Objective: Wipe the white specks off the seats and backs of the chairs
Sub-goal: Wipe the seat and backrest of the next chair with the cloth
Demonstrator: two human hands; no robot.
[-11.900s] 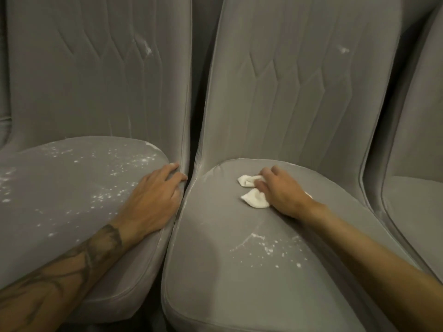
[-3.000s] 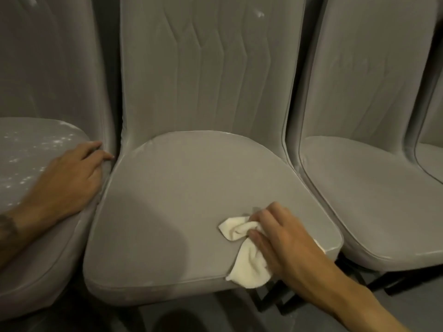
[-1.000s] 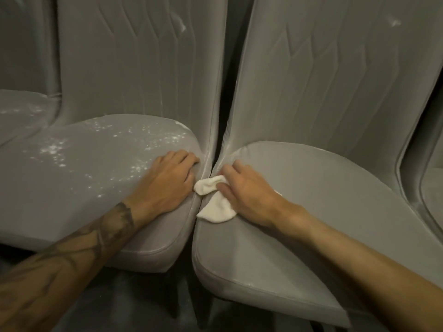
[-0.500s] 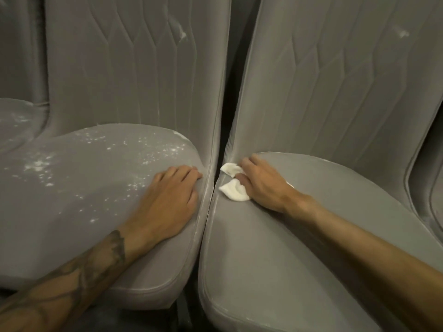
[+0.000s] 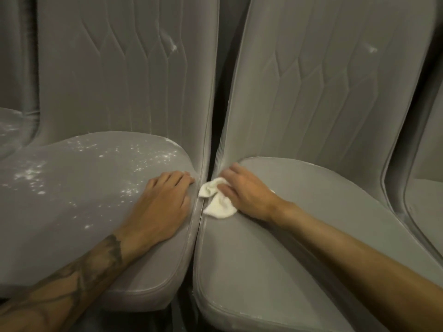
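Grey upholstery fills your feed, the desk says. Where are the hands?

Me: My left hand (image 5: pixel 163 207) lies flat on the left seat (image 5: pixel 72 224), palm down. Its fingers are straight and close together, with the tips at the seat's right edge, near the foot of the left back (image 5: pixel 119 80). It holds nothing. My right hand (image 5: pixel 244 195) is at the rear left corner of the right seat (image 5: pixel 287 259). The fingers are bent over a white cloth (image 5: pixel 217 204) and the thumb is tucked onto it, so the cloth is bunched in my grip and pressed against the cushion.

Desk: How close is the cloth to the gap?

Me: It is right at the seam where the two seats meet. Its left fold reaches the piping, near my left fingertips but apart from them.

Desk: And the dirt?

Me: White specks (image 5: pixel 148 159) are scattered over the left seat, thickest toward its rear and left side. A white smear (image 5: pixel 173 46) sits high on the left back, and a smaller mark (image 5: pixel 372 49) sits high on the right back (image 5: pixel 323 104). Faint pale flecks show along the right seat's front rim.

Desk: Anything at the edges?

Me: A third seat (image 5: pixel 9 130), also speckled, is at the far left. Part of another chair (image 5: pixel 426 212) is at the far right. My tattooed left forearm (image 5: pixel 79 276) crosses the left seat's front.
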